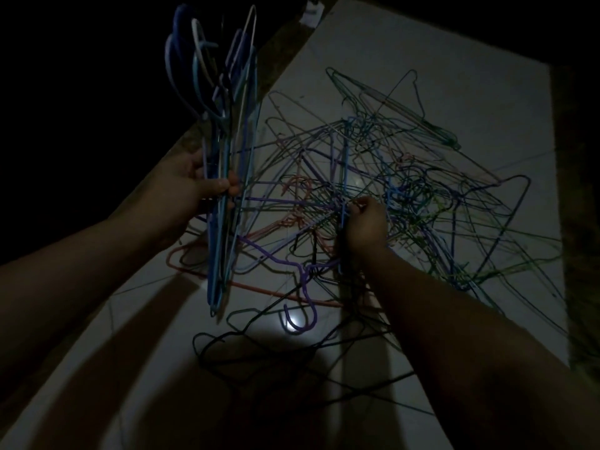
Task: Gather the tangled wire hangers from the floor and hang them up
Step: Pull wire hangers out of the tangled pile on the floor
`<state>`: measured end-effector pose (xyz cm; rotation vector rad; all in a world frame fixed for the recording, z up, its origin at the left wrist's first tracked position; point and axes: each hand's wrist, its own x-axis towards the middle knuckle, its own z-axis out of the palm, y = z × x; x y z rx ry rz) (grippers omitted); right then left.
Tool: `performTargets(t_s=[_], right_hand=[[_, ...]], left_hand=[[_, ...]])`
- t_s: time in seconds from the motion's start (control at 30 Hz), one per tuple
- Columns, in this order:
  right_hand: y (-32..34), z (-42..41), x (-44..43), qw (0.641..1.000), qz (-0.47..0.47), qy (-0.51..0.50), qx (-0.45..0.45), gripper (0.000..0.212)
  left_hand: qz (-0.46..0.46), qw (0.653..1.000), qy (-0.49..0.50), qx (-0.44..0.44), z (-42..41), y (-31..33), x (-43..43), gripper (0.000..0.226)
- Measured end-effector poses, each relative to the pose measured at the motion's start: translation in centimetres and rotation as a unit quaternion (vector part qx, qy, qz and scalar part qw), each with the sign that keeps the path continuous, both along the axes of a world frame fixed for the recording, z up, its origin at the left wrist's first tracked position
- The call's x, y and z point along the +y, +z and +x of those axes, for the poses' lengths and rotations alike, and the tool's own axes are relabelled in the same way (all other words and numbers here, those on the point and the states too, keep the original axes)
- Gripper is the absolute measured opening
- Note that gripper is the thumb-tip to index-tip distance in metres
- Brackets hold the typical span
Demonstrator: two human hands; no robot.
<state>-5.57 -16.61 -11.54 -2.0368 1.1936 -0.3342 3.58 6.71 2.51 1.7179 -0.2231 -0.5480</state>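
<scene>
A big tangle of wire hangers (406, 196) in blue, green, purple, pink and black lies spread over the pale tiled floor (438, 60). My left hand (194, 183) is shut on a bundle of gathered hangers (224, 125), blue, white and purple, held upright with the hooks pointing up. My right hand (365, 222) reaches into the middle of the tangle and pinches a blue hanger (342, 177) that stands up out of the pile. A purple hanger (302, 287) and several black ones (259, 349) lie nearest to me.
The scene is very dark. A dark strip (285, 50) borders the tiles on the left, and another dark band (578, 222) runs along the right. A bright light reflection (293, 323) shines on the floor near the purple hook. A small pale object (311, 16) sits at the top.
</scene>
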Motion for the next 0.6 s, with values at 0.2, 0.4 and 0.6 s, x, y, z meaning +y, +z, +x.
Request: performTargets(t_s=[0.2,0.4,0.6], right_hand=[[0.2,-0.1,-1.9,0.958,-0.117,0.075,0.252,0.020],[1.0,-0.5,-2.7,0.954,-0.111,0.104,0.258,0.009],[1.2,-1.4,-2.3,0.944,-0.164,0.145,0.245,0.011]], left_hand=[[0.007,1.000,0.003,0.006,-0.5,-0.1,-0.5,0.036],[0.003,1.000,0.006,0.009,-0.9,0.1,-1.0,0.034],[0.004,1.000,0.007,0.015,-0.7,0.3,-1.0,0.035]])
